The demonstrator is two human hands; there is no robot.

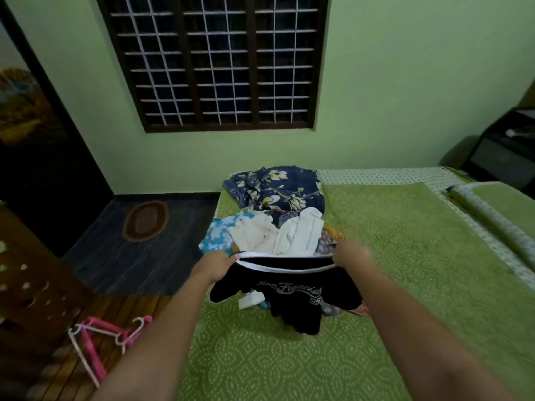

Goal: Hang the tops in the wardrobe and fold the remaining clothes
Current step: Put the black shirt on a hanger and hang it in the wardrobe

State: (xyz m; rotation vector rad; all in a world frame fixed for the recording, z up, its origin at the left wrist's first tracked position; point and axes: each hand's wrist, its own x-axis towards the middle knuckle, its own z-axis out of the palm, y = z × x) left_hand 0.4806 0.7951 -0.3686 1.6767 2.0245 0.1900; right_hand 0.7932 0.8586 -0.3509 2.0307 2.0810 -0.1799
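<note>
The black San Francisco top (289,293) hangs spread between left hand (215,263) and right hand (348,254), both pinching its shoulders, likely for hanging; hangers (101,340) lie at eight o'clock.

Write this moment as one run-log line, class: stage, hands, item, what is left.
stage: top lifted off bed | left hand, right hand: gripping black top | remaining: clothes pile | hangers: on floor

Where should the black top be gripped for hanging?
At the two ends of its white-trimmed top edge, from above. The left hand and right hand grip the black top there, so it hangs spread, lettering outward.
</note>
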